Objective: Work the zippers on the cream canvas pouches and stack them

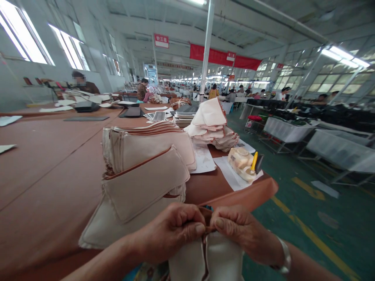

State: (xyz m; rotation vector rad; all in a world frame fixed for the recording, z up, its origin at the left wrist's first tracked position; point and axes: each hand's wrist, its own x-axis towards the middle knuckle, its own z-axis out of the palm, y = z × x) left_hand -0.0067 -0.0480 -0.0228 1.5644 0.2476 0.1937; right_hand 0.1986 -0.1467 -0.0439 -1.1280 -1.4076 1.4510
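Low in the head view, my left hand and my right hand are close together, thumbs and fingers pinched. Between them they grip the brown upper edge of a cream fabric piece with brown trim. A dark gap runs down its middle, and its lower end leaves the frame. Left of it on the table, one cream panel leans against a pile of similar pieces. Behind that stands a row of cream panels with brown edges. A metal bracelet circles my right wrist.
Brown sheeting covers the table. On white paper at its right corner sit a cloudy plastic container and a yellow-handled tool. Another cream stack stands behind. White bins line the green floor. Several people work farther off.
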